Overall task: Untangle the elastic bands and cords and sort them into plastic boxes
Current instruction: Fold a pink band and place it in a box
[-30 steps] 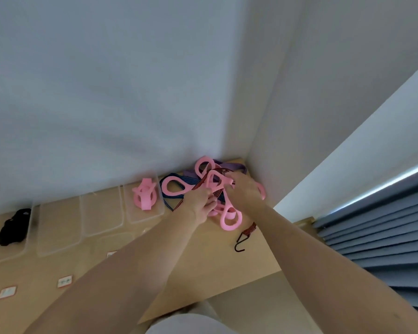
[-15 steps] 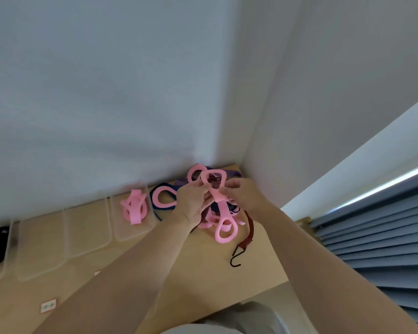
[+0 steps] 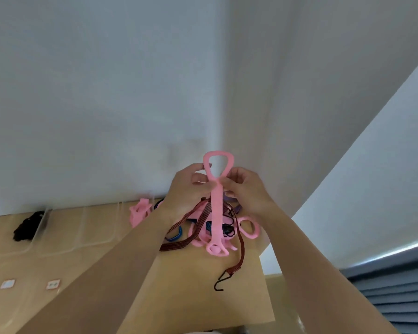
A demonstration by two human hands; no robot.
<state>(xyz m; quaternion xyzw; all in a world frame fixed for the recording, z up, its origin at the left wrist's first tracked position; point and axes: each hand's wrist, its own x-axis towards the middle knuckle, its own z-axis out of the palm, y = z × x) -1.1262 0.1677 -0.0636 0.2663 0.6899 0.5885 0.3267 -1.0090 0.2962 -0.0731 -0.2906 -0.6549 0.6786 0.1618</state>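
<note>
A pink elastic band with a loop at each end hangs upright over the tangle. My left hand and my right hand pinch it just below its top loop, one on each side. Its lower loop reaches the tangled pile of pink bands, blue bands and a dark red bungee cord on the wooden table. The cord's black hook lies on the table in front of the pile.
A row of clear plastic boxes stands along the back wall to the left. One holds pink bands, another a black bundle. Two small labels lie on the table. The table's right edge is close to the pile.
Both hands have lifted the pink band up out of the pile, so it now hangs stretched and upright. The view has shifted.
</note>
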